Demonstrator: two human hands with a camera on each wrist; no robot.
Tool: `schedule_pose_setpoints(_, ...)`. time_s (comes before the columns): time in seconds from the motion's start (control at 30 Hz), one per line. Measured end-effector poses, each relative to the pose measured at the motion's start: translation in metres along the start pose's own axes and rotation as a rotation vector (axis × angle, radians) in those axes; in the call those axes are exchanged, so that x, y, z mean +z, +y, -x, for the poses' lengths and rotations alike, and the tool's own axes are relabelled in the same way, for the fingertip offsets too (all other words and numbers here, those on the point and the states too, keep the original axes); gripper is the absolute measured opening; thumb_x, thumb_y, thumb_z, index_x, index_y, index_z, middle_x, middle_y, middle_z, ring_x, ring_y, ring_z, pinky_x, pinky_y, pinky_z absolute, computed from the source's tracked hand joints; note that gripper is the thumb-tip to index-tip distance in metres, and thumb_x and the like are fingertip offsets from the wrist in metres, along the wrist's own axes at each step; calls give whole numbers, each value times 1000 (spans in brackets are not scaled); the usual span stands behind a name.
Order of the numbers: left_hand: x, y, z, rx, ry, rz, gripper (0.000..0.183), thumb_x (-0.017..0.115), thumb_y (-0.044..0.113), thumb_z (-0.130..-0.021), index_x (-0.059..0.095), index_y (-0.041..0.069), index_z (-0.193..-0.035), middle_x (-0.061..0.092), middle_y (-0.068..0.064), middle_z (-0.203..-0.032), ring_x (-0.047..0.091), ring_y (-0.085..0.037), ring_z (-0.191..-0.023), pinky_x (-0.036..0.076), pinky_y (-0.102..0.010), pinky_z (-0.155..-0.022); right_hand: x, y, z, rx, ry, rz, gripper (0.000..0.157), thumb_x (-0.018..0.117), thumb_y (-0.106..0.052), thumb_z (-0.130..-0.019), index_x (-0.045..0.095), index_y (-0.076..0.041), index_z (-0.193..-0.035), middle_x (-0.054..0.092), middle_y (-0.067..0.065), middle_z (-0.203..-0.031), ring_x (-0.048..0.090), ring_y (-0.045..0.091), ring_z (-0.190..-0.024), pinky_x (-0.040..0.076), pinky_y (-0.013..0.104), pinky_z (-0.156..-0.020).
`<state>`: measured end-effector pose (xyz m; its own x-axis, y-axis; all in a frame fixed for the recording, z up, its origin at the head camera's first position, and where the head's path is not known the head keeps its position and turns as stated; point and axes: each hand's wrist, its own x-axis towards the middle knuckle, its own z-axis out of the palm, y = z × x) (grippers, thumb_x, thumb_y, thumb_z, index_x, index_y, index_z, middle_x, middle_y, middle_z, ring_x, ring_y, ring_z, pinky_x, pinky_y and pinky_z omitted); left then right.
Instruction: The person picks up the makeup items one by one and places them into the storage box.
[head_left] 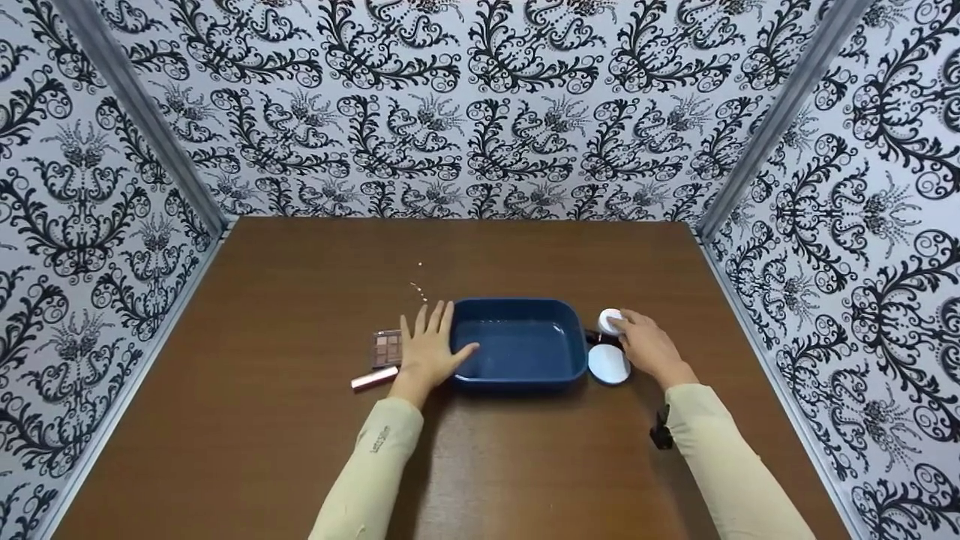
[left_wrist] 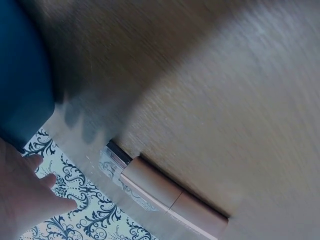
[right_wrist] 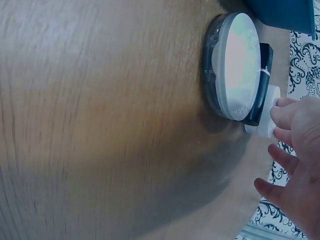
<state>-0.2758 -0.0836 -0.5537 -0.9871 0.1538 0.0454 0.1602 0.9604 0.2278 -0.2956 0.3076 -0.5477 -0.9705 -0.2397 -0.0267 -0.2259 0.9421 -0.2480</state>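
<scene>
A blue rectangular tray (head_left: 517,384) stands on the table. My left hand (head_left: 429,352) is at its left rim, palm down with fingers spread. An eyeshadow palette (head_left: 387,348) lies partly behind this hand, with a pink lipstick tube (left_wrist: 175,197) in front of it. Right of the tray, my right hand (head_left: 646,345) pinches a small white round jar (head_left: 609,321) at its edge with thumb and finger; the other fingers are loosely bent. A round compact (right_wrist: 237,67) with a pale lid and a dark slim case (right_wrist: 262,85) lie beside the jar.
A brown wooden table (head_left: 300,292) carries everything. Several small white specks (head_left: 420,292) lie behind the left hand. Patterned walls (head_left: 480,135) enclose the back and sides. A black band (head_left: 661,429) is at the right sleeve.
</scene>
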Motion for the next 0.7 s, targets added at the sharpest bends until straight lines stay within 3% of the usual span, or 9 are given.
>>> schedule_pose_setpoints(0.43,0,2,1,-14,-3,9,93,45,73,-90,22,17,-160,28,-7,-165,22,-36,-153,11,-66,-121,2,-6,-10,44,-53,-73,46,54,-11,-100,43,7,-141,30,34,-155,35,52,-141,33,61,-114)
schedule_pose_setpoints(0.7,1,1,0,-9,17,12,91,49,69,-90,24,16,-160,28,-8,-165,20,-37,-153,10,-66,-121,4,-6,-13,48,-11,-97,33,54,-13,-101,45,4,-128,46,30,-139,54,49,-119,47,60,-97)
